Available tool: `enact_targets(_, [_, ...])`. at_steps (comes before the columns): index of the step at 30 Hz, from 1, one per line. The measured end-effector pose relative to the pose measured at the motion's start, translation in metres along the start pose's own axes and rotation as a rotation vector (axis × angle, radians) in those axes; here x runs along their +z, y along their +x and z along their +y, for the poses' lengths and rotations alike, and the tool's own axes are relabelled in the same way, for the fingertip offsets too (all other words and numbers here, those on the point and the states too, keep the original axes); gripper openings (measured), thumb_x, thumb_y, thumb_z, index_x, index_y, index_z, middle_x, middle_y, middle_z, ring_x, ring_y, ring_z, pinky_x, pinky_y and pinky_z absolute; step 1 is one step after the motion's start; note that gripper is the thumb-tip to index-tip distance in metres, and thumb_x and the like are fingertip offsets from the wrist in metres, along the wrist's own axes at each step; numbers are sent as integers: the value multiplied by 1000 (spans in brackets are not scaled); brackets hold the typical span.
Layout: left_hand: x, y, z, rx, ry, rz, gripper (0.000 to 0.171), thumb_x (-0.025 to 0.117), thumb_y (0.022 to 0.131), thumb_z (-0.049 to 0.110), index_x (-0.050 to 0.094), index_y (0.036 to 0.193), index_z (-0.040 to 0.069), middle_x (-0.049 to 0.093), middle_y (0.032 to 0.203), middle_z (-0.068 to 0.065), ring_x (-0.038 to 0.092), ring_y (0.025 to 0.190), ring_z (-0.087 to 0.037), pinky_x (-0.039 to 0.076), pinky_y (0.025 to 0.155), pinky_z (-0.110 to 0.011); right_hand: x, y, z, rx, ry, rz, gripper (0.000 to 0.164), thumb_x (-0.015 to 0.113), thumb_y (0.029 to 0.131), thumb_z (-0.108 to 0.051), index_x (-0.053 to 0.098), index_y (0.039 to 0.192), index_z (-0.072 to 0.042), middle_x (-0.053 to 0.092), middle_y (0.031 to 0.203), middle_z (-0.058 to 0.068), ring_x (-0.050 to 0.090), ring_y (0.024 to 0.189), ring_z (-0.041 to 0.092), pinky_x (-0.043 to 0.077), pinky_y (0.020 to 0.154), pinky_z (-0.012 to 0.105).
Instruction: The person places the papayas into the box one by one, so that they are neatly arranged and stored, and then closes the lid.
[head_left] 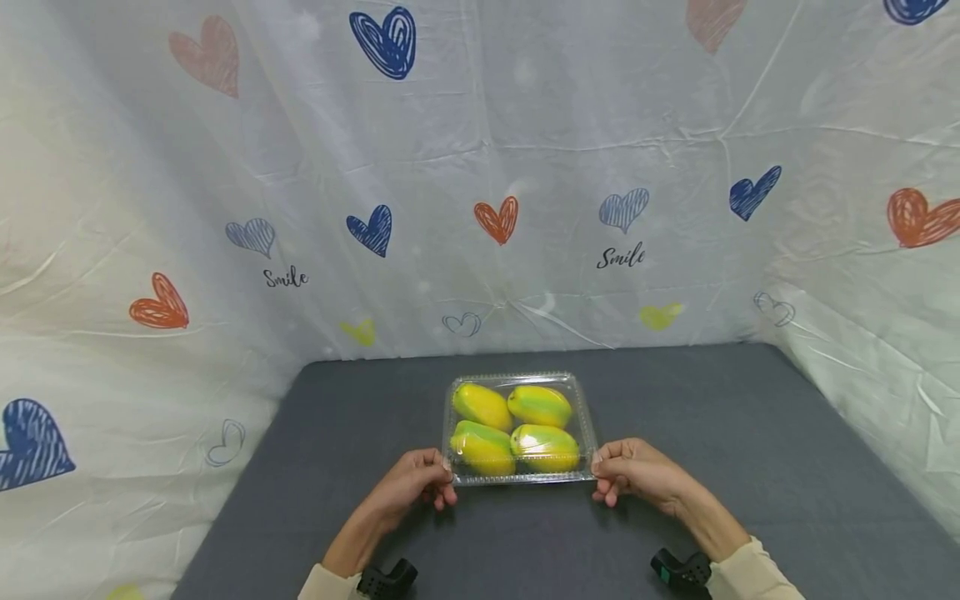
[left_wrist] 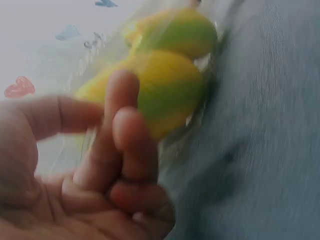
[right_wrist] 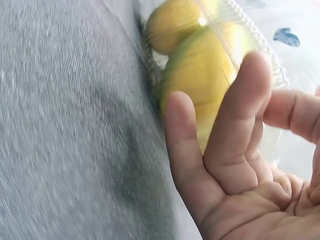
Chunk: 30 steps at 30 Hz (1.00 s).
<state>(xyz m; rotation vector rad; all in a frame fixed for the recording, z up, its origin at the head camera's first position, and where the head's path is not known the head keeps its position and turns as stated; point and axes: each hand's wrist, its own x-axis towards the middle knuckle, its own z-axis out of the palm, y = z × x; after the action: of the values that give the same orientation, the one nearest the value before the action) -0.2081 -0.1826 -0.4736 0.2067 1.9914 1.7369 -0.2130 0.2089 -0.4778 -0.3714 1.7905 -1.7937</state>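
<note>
A clear plastic clamshell box (head_left: 519, 479) lies shut on the grey table and holds several yellow-green mangoes (head_left: 544, 448). My left hand (head_left: 442, 482) pinches the box's near left corner, thumb on the rim and fingers curled beside it. At the near right corner my right hand (head_left: 602, 477) holds the rim the same way. The left wrist view is blurred; it shows my left hand (left_wrist: 107, 125) against the box wall with a mango (left_wrist: 170, 90) just behind. In the right wrist view my right hand (right_wrist: 265, 95) brackets the beaded rim (right_wrist: 256, 41) beside a mango (right_wrist: 200, 75).
The grey table top (head_left: 750, 467) extends to both sides of the box and toward me. A white sheet printed with hearts (head_left: 495, 167) closes off the back, left and right. Black wrist cameras (head_left: 386, 579) sit on both cream sleeves.
</note>
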Motion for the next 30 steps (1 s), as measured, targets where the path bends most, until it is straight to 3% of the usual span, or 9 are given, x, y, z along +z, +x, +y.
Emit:
enact_targets(7, [-7,0,-1,36,112,-3,12,61,98,16,56,101,6,75,78,0,64,63,-14,47,61,-26,0,-1,-5,-12,-125,55,21,61,100,-12,60,105,8,68,76,2,68,63,11,61,66,33])
enact_targets(11, [-10,-1,0,71,182,17,33,63,99,20,48,121,1,75,87,-4,67,72,-18,51,72,-32,0,-1,-9,-17,-223,118,41,65,100,-16,52,125,12,70,82,7,69,68,18,62,70,39])
enact_targets(14, [-12,-1,0,77,205,24,52,64,100,23,38,139,0,75,94,-5,68,80,-20,51,82,-34,-1,-2,-10,-21,-235,128,63,66,100,-19,36,146,11,71,92,13,72,80,26,62,75,43])
enact_targets(17, [-12,-1,-1,77,211,17,64,63,101,25,28,151,4,74,100,-5,69,86,-22,49,87,-35,-3,-1,-9,-33,-232,115,78,66,100,-19,21,157,6,69,101,16,72,89,30,61,79,42])
enact_targets(24, [-14,0,-3,93,212,-6,69,62,102,26,23,156,9,73,104,-10,69,89,-24,45,87,-36,-5,-1,-7,-68,-252,95,83,66,100,-19,14,160,5,68,104,16,72,89,28,61,79,40])
enact_targets(30, [-15,-1,-1,90,203,-12,70,62,103,29,23,158,9,73,110,-13,69,92,-24,49,85,-37,-6,-2,-9,-56,-271,98,81,63,102,-22,14,161,4,68,112,18,69,96,25,59,82,38])
